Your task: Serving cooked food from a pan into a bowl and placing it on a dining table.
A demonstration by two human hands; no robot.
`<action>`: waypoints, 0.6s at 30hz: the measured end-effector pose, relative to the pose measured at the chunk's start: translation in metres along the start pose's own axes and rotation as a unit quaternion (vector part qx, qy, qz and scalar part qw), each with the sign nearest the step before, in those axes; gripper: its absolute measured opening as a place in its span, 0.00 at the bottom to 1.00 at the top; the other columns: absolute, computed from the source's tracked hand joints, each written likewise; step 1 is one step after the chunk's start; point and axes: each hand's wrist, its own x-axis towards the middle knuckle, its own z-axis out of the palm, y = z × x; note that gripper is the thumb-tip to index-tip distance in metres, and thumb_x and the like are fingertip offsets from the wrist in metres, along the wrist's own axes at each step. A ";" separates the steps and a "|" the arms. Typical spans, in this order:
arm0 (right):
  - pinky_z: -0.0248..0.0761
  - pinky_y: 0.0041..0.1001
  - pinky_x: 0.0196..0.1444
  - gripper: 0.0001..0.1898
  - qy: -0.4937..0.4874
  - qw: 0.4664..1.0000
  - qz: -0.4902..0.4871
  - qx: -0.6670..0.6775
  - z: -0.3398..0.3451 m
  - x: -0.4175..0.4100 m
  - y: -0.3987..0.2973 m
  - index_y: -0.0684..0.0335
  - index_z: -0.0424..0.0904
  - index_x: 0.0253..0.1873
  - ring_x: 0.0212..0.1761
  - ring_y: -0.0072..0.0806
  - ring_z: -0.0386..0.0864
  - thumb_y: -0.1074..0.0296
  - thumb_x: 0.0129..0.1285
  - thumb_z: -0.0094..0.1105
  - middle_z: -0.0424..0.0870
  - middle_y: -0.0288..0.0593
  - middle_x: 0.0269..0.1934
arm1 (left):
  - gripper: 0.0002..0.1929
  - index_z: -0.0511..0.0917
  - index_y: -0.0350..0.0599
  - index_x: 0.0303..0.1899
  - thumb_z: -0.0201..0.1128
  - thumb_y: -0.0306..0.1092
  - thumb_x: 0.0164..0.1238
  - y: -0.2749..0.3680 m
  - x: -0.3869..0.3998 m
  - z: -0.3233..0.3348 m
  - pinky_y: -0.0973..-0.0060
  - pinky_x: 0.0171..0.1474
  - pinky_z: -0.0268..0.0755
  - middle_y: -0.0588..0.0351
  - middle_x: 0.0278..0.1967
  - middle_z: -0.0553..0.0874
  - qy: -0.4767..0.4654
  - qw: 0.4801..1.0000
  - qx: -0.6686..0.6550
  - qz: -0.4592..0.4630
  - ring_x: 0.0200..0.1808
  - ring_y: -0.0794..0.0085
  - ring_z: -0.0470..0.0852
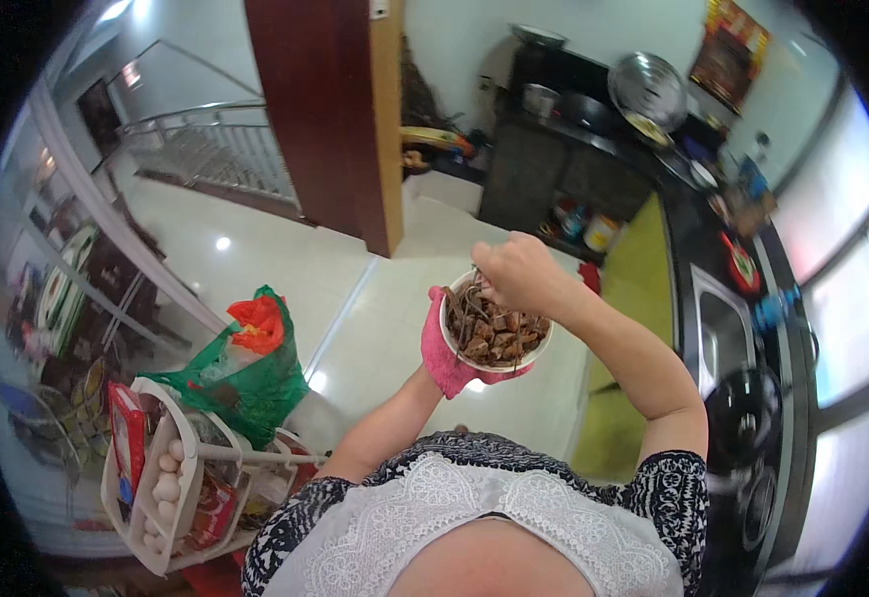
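Observation:
A white round bowl [445,328] is held out in front of my waist, over the floor. Brown chunks of food [502,339] fill it, with long dark strips [466,306] lying at its left side. My left hand [446,366] supports the bowl from below and the left, covered by pink fabric that could be a cloth or a glove. Over the far rim, my right hand [516,272] is closed with its fingertips pinched down at the dark strips. The fingertips are partly hidden.
At left stands a white plastic rack [181,440] with eggs [167,489] and a green plastic bag [255,395]. A black counter [684,231] with a sink [722,321] and a wok [742,418] runs along the right. Ahead is a dark red door panel [315,112].

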 end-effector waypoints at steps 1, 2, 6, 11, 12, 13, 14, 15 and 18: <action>0.75 0.42 0.40 0.13 0.018 0.999 -0.038 0.007 0.006 0.025 -0.001 0.62 0.77 0.36 0.30 0.49 0.84 0.64 0.52 0.70 0.83 0.50 0.24 | 0.38 0.58 0.59 0.78 0.33 0.71 0.77 0.019 -0.004 -0.002 0.34 0.73 0.58 0.48 0.77 0.63 -0.044 0.998 -0.027 0.030 0.75 0.42 0.64; 0.75 0.42 0.40 0.13 0.011 0.998 -0.062 0.010 0.011 0.057 -0.001 0.63 0.76 0.36 0.30 0.49 0.84 0.64 0.52 0.70 0.83 0.50 0.24 | 0.36 0.59 0.59 0.78 0.33 0.69 0.79 0.043 -0.008 -0.002 0.37 0.74 0.59 0.50 0.77 0.64 0.039 0.996 0.034 0.079 0.76 0.46 0.64; 0.75 0.42 0.39 0.13 -0.059 0.997 -0.043 0.024 0.033 0.148 -0.011 0.63 0.77 0.36 0.30 0.49 0.85 0.66 0.50 0.71 0.84 0.50 0.24 | 0.40 0.62 0.60 0.76 0.36 0.75 0.73 0.121 -0.024 -0.004 0.27 0.70 0.55 0.51 0.77 0.64 -0.006 0.998 -0.060 0.011 0.74 0.39 0.65; 0.75 0.42 0.38 0.11 -0.044 0.989 -0.131 0.055 0.078 0.291 -0.028 0.63 0.76 0.34 0.30 0.49 0.84 0.68 0.49 0.70 0.82 0.51 0.23 | 0.43 0.65 0.62 0.75 0.35 0.79 0.69 0.241 -0.050 -0.012 0.19 0.65 0.55 0.52 0.76 0.67 0.102 0.984 -0.064 0.128 0.73 0.38 0.66; 0.74 0.42 0.38 0.11 -0.044 0.993 -0.097 0.050 0.081 0.300 -0.025 0.62 0.75 0.33 0.29 0.49 0.83 0.68 0.50 0.70 0.82 0.50 0.22 | 0.43 0.65 0.62 0.75 0.34 0.80 0.69 0.260 -0.045 -0.015 0.19 0.65 0.55 0.52 0.76 0.67 0.102 0.987 -0.077 0.094 0.73 0.39 0.66; 0.73 0.41 0.38 0.11 -0.079 0.995 -0.044 0.034 0.083 0.309 -0.023 0.62 0.73 0.32 0.27 0.49 0.82 0.68 0.51 0.70 0.81 0.49 0.21 | 0.44 0.65 0.62 0.75 0.33 0.80 0.68 0.275 -0.040 -0.016 0.19 0.65 0.55 0.52 0.75 0.68 0.107 0.989 -0.084 0.054 0.73 0.38 0.66; 0.73 0.41 0.38 0.11 -0.073 0.995 -0.056 0.036 0.089 0.327 -0.021 0.62 0.73 0.32 0.27 0.49 0.82 0.68 0.51 0.70 0.81 0.49 0.21 | 0.44 0.65 0.62 0.75 0.32 0.80 0.68 0.291 -0.039 -0.018 0.19 0.65 0.55 0.52 0.75 0.68 0.111 0.989 -0.080 0.058 0.73 0.38 0.66; 0.74 0.42 0.39 0.11 -0.044 0.995 -0.078 0.042 0.088 0.344 -0.023 0.62 0.75 0.32 0.28 0.49 0.83 0.68 0.50 0.70 0.82 0.50 0.22 | 0.45 0.65 0.62 0.75 0.31 0.80 0.68 0.305 -0.043 -0.014 0.19 0.65 0.55 0.51 0.75 0.68 0.088 0.991 -0.082 0.058 0.73 0.38 0.66; 0.77 0.42 0.39 0.11 -0.066 0.993 -0.083 0.048 0.094 0.399 -0.006 0.63 0.77 0.32 0.30 0.50 0.85 0.68 0.47 0.71 0.83 0.51 0.24 | 0.48 0.65 0.65 0.75 0.33 0.82 0.60 0.359 -0.024 -0.017 0.27 0.68 0.57 0.56 0.75 0.69 0.116 0.988 -0.079 0.071 0.75 0.45 0.64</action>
